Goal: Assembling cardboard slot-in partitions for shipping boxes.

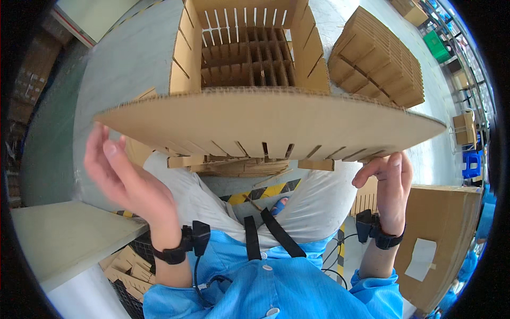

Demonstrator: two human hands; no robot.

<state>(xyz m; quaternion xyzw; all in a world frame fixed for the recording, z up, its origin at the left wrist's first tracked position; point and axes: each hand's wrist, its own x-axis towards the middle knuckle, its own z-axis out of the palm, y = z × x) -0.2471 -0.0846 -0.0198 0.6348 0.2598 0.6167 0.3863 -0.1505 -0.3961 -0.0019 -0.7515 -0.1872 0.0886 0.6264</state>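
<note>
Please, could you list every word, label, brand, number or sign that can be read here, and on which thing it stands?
No text can be read.
Slotted cardboard sheet: no print visible.
White paper on the large carton: nothing readable.
Stacked cartons, far left: any markings too small and blurred.
Yellow-and-black floor tape: stripes only.

"What's worn at six o'clock?"
"Blue shirt point(297, 284), white buttons point(268, 268), two black straps point(280, 232); pale trousers point(321, 199) toward twelve, blue sandal point(278, 207) at five."
"At seven and four?"
"Black wristbands point(170, 256) bearing boxy modules point(201, 238), with thin black cables point(196, 276)."
</note>
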